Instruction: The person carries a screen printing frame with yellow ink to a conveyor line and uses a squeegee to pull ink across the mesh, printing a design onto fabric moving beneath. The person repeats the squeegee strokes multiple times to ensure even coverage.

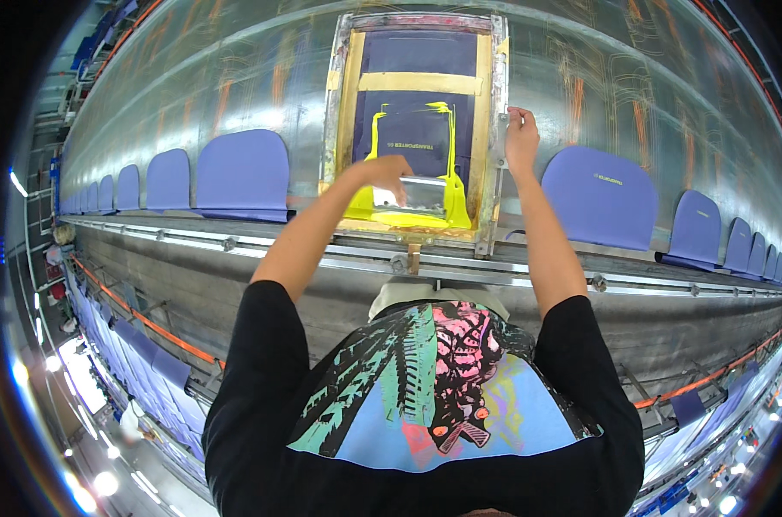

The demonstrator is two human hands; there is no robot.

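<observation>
A screen-printing frame (500, 77) with a dark mesh, tape strips and yellow ink (456, 202) sits at the middle of the long metal table. My left hand (382, 177) has its fingers curled on a silver squeegee (421, 194) lying across the ink at the screen's near end. At the frame's right edge, higher up, my right hand (520, 138) grips the side rail with bent fingers.
Purple cut panels (242, 177) lie in a row to the left and another row (598, 202) to the right, some with small printing. A metal rail (279, 246) runs along the near edge. Behind me are orange-edged racks (150, 319) holding more purple pieces.
</observation>
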